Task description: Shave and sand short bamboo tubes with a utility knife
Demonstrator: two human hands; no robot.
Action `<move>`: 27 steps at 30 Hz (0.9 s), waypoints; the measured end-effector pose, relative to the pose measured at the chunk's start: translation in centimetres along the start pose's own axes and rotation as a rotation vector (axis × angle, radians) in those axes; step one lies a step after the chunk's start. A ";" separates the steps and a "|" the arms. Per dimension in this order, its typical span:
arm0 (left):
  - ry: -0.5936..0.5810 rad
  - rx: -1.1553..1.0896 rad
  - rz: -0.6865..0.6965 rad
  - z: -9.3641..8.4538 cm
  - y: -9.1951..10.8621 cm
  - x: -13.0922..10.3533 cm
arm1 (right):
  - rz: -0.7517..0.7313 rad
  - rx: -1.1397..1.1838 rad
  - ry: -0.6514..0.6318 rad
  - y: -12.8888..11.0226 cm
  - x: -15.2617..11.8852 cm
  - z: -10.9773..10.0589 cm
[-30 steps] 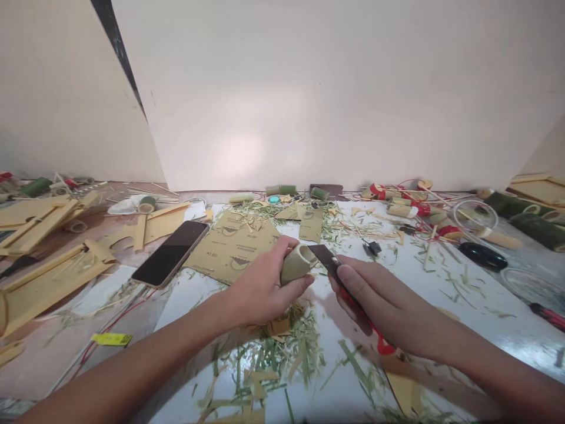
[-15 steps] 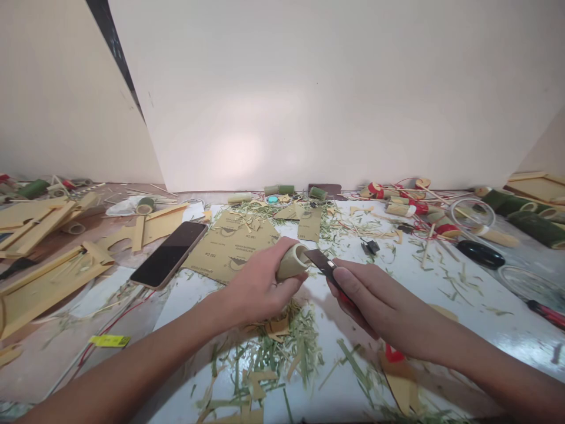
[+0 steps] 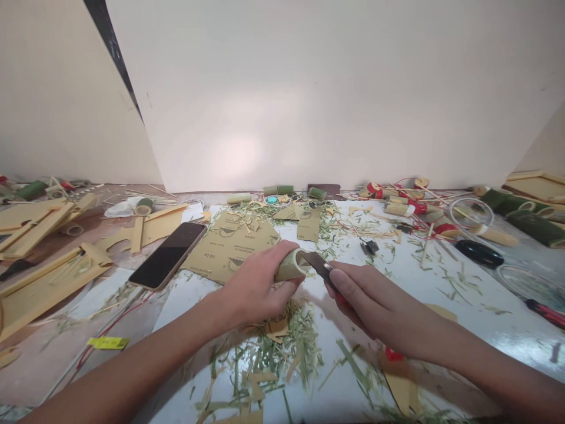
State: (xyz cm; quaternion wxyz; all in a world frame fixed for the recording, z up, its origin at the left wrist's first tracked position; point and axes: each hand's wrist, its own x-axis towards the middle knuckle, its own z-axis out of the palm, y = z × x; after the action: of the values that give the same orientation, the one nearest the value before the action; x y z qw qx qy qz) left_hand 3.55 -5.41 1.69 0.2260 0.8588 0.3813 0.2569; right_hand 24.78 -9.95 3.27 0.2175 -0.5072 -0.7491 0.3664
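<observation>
My left hand (image 3: 260, 284) is wrapped round a short pale bamboo tube (image 3: 288, 266), its open end facing right. A knife with a dark blade (image 3: 316, 265) is gripped in my right hand (image 3: 364, 297), thumb on top near the blade's base. The blade's tip is at the rim of the tube's opening; whether it touches the inner wall is hard to tell. Green and pale shavings (image 3: 300, 347) lie below both hands on the white surface.
A phone (image 3: 170, 254) lies left of brown sandpaper (image 3: 229, 244). Bamboo pieces (image 3: 536, 227), a black oval object (image 3: 479, 252) and wire rings are at the right. Wooden parts (image 3: 48, 288) cover the left; a white panel (image 3: 309, 100) stands behind.
The knife blade has shifted slightly left, its tip now at the tube's opening. My left hand still holds the tube, almost in the same place.
</observation>
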 end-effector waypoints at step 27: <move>0.061 0.138 0.020 0.1 -0.5 -0.2 | 0.018 -0.027 0.004 -0.1 -0.1 0.1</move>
State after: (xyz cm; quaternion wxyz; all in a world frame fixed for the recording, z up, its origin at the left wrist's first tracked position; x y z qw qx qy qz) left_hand 3.21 -5.27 1.28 0.1522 0.8680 0.3960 0.2582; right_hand 24.66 -10.06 3.33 0.2089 -0.5176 -0.7489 0.3573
